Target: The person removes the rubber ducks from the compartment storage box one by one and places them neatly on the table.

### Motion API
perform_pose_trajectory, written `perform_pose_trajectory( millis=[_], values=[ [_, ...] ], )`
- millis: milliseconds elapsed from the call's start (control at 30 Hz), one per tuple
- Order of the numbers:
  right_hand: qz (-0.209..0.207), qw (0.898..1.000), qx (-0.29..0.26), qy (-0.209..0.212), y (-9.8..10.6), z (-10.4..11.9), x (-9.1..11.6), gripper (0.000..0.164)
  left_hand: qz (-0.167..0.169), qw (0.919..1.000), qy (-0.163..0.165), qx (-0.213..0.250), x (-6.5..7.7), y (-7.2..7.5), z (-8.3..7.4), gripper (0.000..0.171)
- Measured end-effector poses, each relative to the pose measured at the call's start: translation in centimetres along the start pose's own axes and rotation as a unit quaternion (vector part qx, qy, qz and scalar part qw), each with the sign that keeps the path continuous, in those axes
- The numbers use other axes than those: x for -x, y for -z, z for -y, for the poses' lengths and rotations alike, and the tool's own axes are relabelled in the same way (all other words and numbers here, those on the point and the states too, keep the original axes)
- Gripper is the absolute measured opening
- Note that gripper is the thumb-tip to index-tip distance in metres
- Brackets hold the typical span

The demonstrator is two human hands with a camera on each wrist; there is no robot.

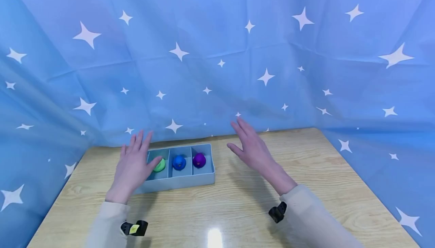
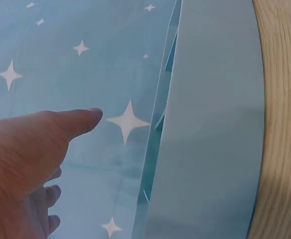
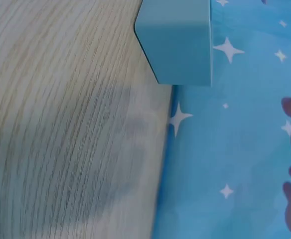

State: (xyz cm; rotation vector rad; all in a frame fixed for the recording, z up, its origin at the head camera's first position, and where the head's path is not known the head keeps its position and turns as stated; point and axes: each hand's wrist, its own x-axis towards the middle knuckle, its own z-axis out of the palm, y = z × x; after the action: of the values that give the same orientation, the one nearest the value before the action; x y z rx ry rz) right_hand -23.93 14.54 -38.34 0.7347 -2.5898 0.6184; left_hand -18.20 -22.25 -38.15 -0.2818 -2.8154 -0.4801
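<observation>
A pale blue divided box [image 1: 180, 182] lies on the table. Three of its compartments show, with a small round green toy [image 1: 159, 165], a blue one [image 1: 179, 162] and a purple one [image 1: 199, 160], all duck-like in shape. My left hand [image 1: 133, 167] is spread over the box's left end, hiding that part, and its thumb overlaps the green toy in the head view. Right of the box, my right hand [image 1: 253, 150] is held above the table with fingers extended, holding nothing. The left wrist view shows my left thumb [image 2: 80, 121] stretched out beside the box's long wall [image 2: 210, 124].
The light wooden table [image 1: 217, 214] reaches back to a blue curtain [image 1: 217, 70] with white stars, which also hangs along both sides. A black wrist camera [image 1: 135, 228] sits on the left sleeve, another camera [image 1: 277, 212] on the right.
</observation>
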Motion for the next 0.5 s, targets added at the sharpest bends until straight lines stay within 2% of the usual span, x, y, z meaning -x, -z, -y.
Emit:
perform_pose_trajectory(
  millis=[300, 500],
  values=[
    [-0.022, 0.997, 0.021, 0.067, -1.4, 0.5, -0.5, 0.067, -0.017, 0.9994, -0.004, 0.029, 1.4, 0.0, 2.5, 0.084],
    [0.005, 0.998, 0.015, 0.067, -2.3, 0.7, -0.6, 0.067, -0.018, 0.9989, 0.006, 0.043, 2.1, -0.4, 3.3, 0.079]
  ],
)
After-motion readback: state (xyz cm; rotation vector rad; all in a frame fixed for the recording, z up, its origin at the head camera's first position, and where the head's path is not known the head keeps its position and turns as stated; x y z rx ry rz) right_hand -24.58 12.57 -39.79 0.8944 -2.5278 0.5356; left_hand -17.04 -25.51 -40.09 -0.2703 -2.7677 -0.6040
